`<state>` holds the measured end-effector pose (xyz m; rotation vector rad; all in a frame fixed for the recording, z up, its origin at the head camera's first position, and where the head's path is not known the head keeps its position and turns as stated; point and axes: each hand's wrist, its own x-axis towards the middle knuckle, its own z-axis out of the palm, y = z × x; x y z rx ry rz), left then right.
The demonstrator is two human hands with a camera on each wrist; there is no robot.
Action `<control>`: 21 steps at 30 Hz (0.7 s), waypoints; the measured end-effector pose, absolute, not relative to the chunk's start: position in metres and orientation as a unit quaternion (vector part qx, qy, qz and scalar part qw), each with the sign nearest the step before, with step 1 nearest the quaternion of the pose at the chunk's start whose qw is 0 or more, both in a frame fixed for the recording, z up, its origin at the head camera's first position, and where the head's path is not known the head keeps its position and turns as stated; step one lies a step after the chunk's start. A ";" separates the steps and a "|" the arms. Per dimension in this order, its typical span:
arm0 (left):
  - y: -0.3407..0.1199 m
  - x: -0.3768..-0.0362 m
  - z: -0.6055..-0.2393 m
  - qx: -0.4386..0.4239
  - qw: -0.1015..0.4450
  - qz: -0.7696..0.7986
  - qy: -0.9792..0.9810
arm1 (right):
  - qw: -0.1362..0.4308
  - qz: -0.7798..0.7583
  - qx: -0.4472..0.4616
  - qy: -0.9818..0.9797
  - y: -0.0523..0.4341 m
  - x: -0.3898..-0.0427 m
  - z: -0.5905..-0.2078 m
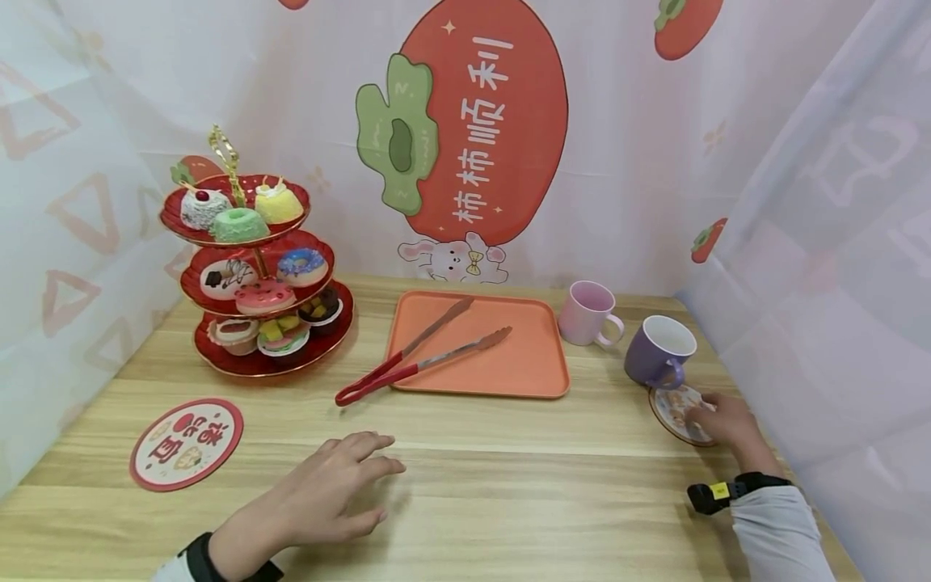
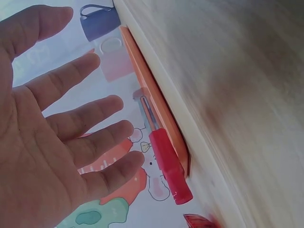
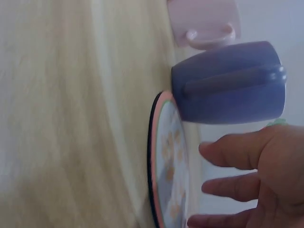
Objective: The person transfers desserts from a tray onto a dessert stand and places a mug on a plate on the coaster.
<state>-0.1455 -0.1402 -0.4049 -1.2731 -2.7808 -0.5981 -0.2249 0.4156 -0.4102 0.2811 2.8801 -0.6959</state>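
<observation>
My left hand (image 1: 323, 489) hovers over the near middle of the table, fingers spread and holding nothing; in the left wrist view its palm (image 2: 38, 156) is bare. At the right side, my right hand (image 1: 730, 424) is over a round printed coaster (image 1: 672, 411), covering part of its right edge. The right wrist view shows loosely extended fingers (image 3: 232, 187), with a fingertip right at the coaster's surface (image 3: 166, 156). A purple mug (image 1: 658, 352) stands just behind that coaster, its handle toward me, and a pink mug (image 1: 585, 314) stands further left.
An orange tray (image 1: 527, 347) lies at the back middle, with red-handled tongs (image 1: 414, 370) across its left part. A three-tier red stand (image 1: 265, 368) of cakes rises at the back left. Another round coaster (image 1: 185, 444) lies front left. Printed curtains (image 1: 618, 162) enclose the table.
</observation>
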 end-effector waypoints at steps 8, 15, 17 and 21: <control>-0.140 -0.146 -0.403 -0.407 0.020 -0.189 -0.893 | 0.072 -0.336 0.039 0.938 0.398 -0.225 -0.408; -0.141 -0.146 -0.404 -0.407 0.018 -0.191 -0.893 | 0.061 -0.511 0.025 0.857 0.383 -0.229 -0.408; -0.141 -0.145 -0.405 -0.407 0.020 -0.193 -0.893 | 0.064 -0.555 0.028 0.829 0.382 -0.230 -0.408; -0.140 -0.146 -0.407 -0.407 0.027 -0.193 -0.893 | 0.067 -0.653 0.030 0.754 0.382 -0.230 -0.407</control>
